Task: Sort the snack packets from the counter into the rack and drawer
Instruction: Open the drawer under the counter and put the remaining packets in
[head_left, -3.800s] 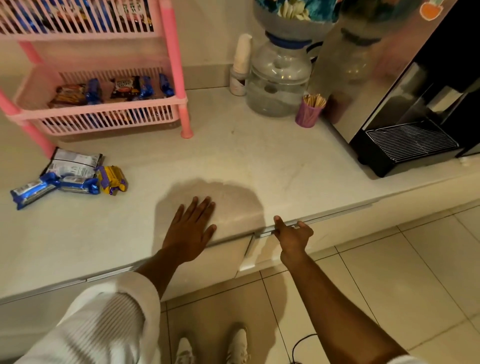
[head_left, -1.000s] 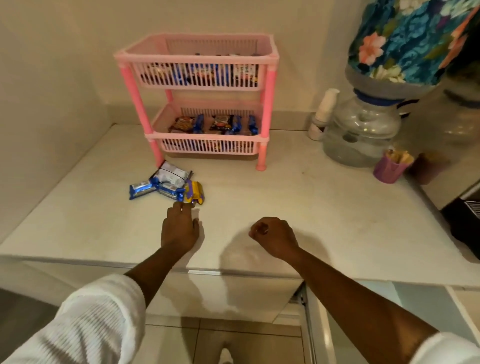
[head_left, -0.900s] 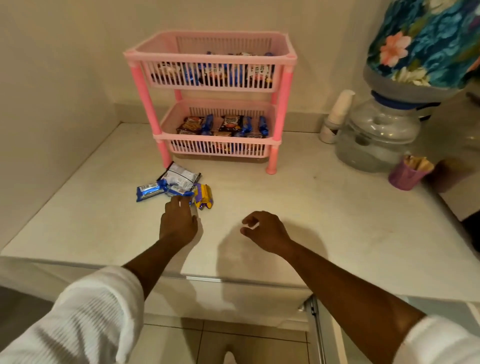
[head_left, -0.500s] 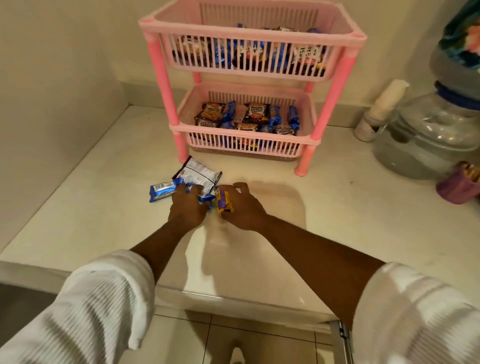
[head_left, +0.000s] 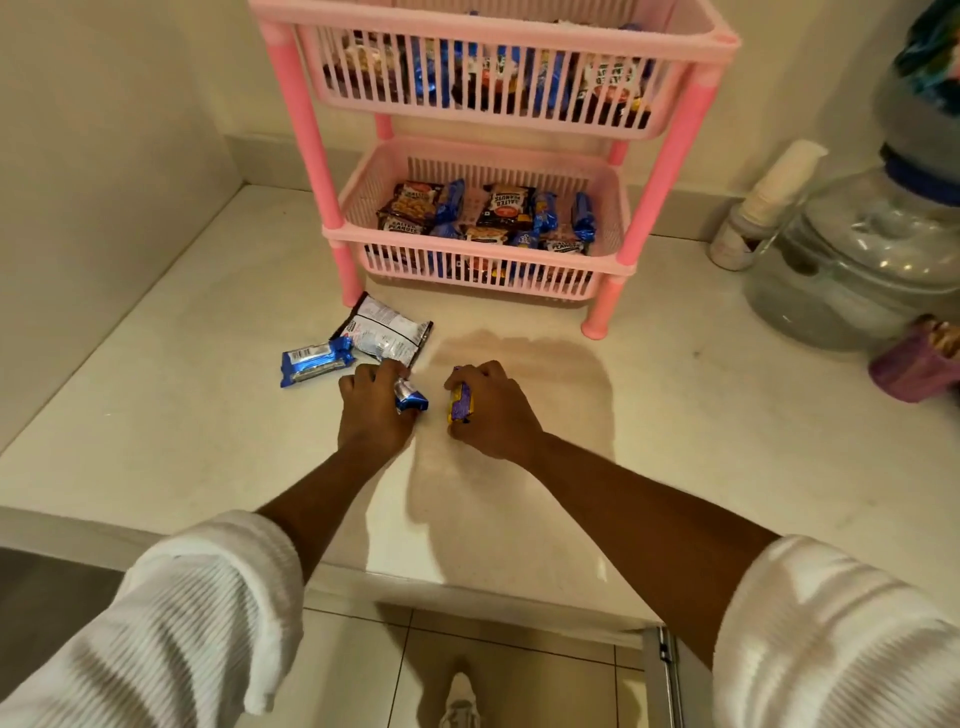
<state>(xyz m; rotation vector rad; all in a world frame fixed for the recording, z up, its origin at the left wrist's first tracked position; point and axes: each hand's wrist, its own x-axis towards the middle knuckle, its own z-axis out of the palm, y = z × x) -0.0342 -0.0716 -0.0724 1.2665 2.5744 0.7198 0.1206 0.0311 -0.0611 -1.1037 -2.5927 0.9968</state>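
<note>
My left hand (head_left: 371, 410) is closed around a blue biscuit packet (head_left: 410, 399) on the white counter (head_left: 675, 415). Just to its right, my right hand (head_left: 491, 410) grips a yellow and purple packet (head_left: 460, 402). Behind the left hand lie another blue packet (head_left: 311, 362) and a black and white peanut packet (head_left: 387, 335). A pink two-tier rack (head_left: 483, 171) stands at the back, with several packets in both baskets. The metal rail of the open drawer (head_left: 662, 675) shows at the bottom right; its inside is hidden by my arm.
A clear water dispenser base (head_left: 872, 260) stands at the back right, with a stack of paper cups (head_left: 763, 208) beside it and a purple cup (head_left: 914, 364) in front. A wall closes the counter's left side. Tiled floor and my shoe show below.
Both hands reached forward from the counter's front to the loose packets and closed on one each. The view moved closer to the rack. Earlier the right hand pulled the drawer open.
</note>
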